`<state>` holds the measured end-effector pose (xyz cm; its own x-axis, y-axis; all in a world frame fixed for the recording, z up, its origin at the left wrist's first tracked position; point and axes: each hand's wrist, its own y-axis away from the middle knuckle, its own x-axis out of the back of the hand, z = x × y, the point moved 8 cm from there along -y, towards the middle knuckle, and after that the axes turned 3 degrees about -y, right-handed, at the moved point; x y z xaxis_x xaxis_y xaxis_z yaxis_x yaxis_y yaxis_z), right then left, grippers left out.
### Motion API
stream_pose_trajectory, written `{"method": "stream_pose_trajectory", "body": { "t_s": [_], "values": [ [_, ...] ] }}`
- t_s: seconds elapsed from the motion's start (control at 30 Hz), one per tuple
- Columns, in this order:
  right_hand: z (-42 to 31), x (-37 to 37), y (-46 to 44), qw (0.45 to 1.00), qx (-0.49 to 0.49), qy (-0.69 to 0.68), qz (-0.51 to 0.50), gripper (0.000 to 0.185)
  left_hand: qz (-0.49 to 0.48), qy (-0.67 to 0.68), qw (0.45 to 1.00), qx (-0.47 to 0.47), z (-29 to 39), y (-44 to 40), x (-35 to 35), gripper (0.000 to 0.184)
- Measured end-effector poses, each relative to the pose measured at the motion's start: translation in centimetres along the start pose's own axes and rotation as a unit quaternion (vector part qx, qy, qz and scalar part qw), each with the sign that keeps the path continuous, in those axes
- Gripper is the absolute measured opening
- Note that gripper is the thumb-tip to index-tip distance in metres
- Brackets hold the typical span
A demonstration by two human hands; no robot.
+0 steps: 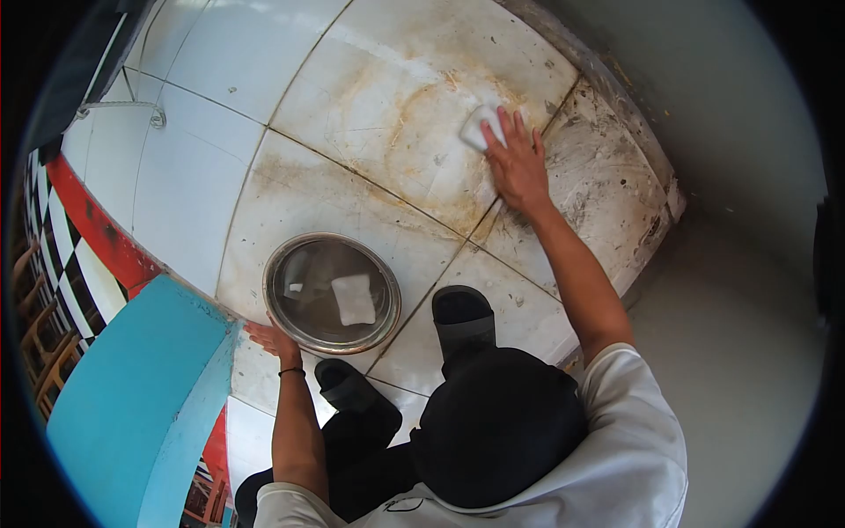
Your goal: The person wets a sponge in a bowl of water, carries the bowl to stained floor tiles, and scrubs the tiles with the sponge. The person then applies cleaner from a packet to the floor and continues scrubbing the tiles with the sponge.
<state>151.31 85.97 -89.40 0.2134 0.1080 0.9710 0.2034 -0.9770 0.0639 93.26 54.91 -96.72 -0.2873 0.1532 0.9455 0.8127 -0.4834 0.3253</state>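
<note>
Fingers spread, my right hand (518, 165) presses a white sponge-like pad (476, 128) against the stained white floor tile (352, 97). Brownish marks and a faint ring surround the pad. My left hand (275, 341), with a dark band at the wrist, is low beside the metal basin (395, 299). Its fingers stretch out to the left, and the thumb side lies close to or against the basin's rim. Inside the basin are cloudy water, a white rectangular pad (354, 299) and a smaller white piece (296, 287).
A grey wall (731, 158) borders the tiles on the right. To the left stands a turquoise block (132, 387), near a red edge (97, 220). A cord (123, 105) lies at the upper left. My slippered feet (464, 317) rest near the basin.
</note>
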Motion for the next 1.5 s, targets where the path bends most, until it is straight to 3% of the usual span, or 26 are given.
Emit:
{"method": "stream_pose_trajectory", "body": {
  "t_s": [0.1, 0.17, 0.27, 0.37, 0.5, 0.63, 0.8, 0.97, 1.07, 1.1, 1.13, 1.23, 1.27, 1.4, 1.5],
  "values": [
    [7.2, 1.2, -5.8, 0.997, -0.056, 0.021, 0.055, 0.051, -0.01, -0.002, 1.0, 0.009, 0.2, 0.1, 0.0, 0.089],
    [12.5, 2.3, -8.6, 0.978, -0.147, 0.093, 0.115, 0.051, -0.012, 0.013, 1.0, 0.003, 0.2, 0.2, 0.0, 0.088],
    [16.8, 1.6, -11.8, 0.967, -0.203, 0.04, 0.147, 0.05, -0.003, 0.022, 1.0, 0.008, 0.3, 0.5, 0.0, 0.087],
    [13.2, 1.1, -10.4, 0.967, -0.138, 0.017, 0.212, 0.048, 0.009, 0.021, 1.0, 0.014, 0.3, 0.5, -0.1, 0.086],
    [-1.9, 0.6, -5.5, 0.991, -0.057, -0.023, 0.116, 0.048, 0.007, 0.023, 1.0, 0.01, 0.4, 1.0, 0.0, 0.085],
    [-15.1, -1.4, 0.0, 0.979, 0.148, -0.141, -0.015, 0.051, 0.003, 0.001, 1.0, 0.015, 0.5, 0.9, 0.1, 0.083],
    [-15.6, -1.8, -5.0, 0.955, 0.269, -0.122, -0.023, 0.049, -0.02, 0.019, 0.999, 0.039, 2.3, 1.9, 1.5, 0.083],
    [-8.1, -0.4, -16.5, 0.989, 0.106, -0.022, 0.103, 0.047, -0.042, 0.049, 0.996, 0.061, 4.1, 2.9, 2.7, 0.087],
    [-4.6, 0.5, -19.1, 0.995, -0.014, 0.029, 0.093, 0.05, -0.02, 0.026, 0.998, 0.047, 4.3, 2.8, 2.9, 0.086],
    [-4.5, 0.0, -19.1, 0.994, -0.005, 0.027, 0.106, 0.053, -0.005, 0.025, 0.999, 0.047, 4.7, 3.0, 3.1, 0.085],
    [-4.6, -0.3, -18.7, 0.991, 0.006, 0.012, 0.133, 0.054, 0.088, 0.014, 0.996, 0.017, 5.0, 3.0, 3.7, 0.076],
    [-4.8, -0.4, -17.0, 0.992, -0.044, 0.014, 0.12, 0.055, 0.117, 0.08, 0.99, 0.017, 6.6, 3.1, 7.1, 0.064],
    [-5.0, -0.2, -16.1, 0.992, -0.059, 0.015, 0.113, 0.055, 0.188, 0.069, 0.98, 0.009, 7.6, 3.4, 8.8, 0.054],
    [-6.4, 0.1, -12.3, 0.996, -0.069, -0.011, 0.06, 0.055, 0.179, 0.242, 0.952, -0.061, 9.6, 0.8, 11.3, 0.049],
    [-7.3, 0.5, -9.3, 0.992, -0.072, -0.094, 0.035, 0.055, 0.083, 0.396, 0.912, -0.073, 12.1, -0.7, 13.5, 0.047]
  ]
}}
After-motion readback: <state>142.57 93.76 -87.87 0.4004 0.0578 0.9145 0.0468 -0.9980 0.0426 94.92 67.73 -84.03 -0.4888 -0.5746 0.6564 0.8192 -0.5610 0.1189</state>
